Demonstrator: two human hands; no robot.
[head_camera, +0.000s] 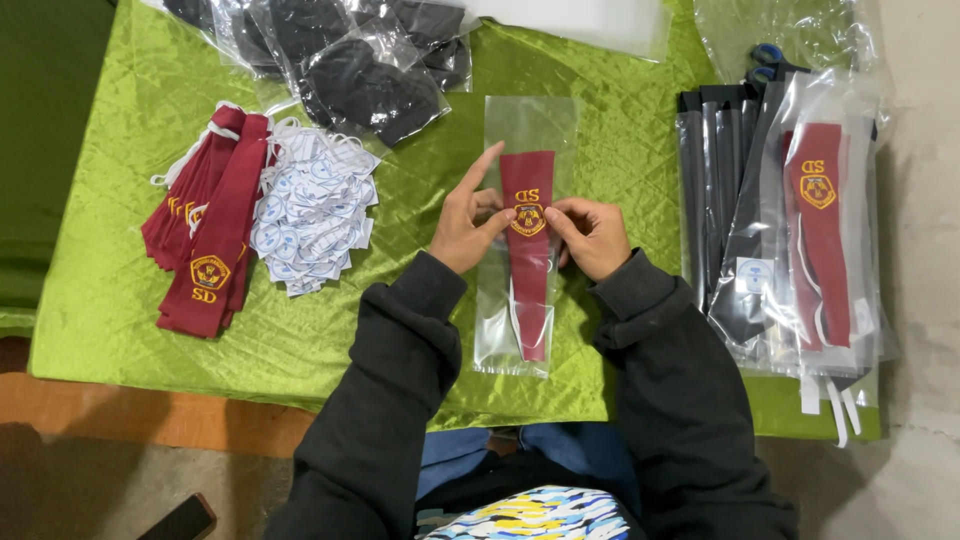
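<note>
One wide sheet of crinkled lime-green cloth (120, 290) covers the table and carries everything; its near edge hangs just ahead of the person's lap, and bare wood shows under it at lower left. Open green room lies between the centre work and the piles on either side, more of it toward the near-left corner.

At the right edge, a thick row of clear-bagged black and maroon ties (770, 230) overlaps so tightly that single bags are hard to count, and white straps trail off the near edge. The blue scissor handles (768, 55) behind them are mostly buried under plastic. At the top, a heap of bagged black fabric pieces (350, 50) is cut off by the frame. To the left sits a fan of loose maroon ties with gold crests (205, 230), touching a pile of small white printed tags (315, 215).

In the centre lies a long clear plastic sleeve (525, 130) with a maroon crested tie (530, 270) partly inside it. The left hand (465, 225) pinches the tie's left edge beside the crest, index finger raised. The right hand (590, 235) pinches the right edge, fingers curled.
</note>
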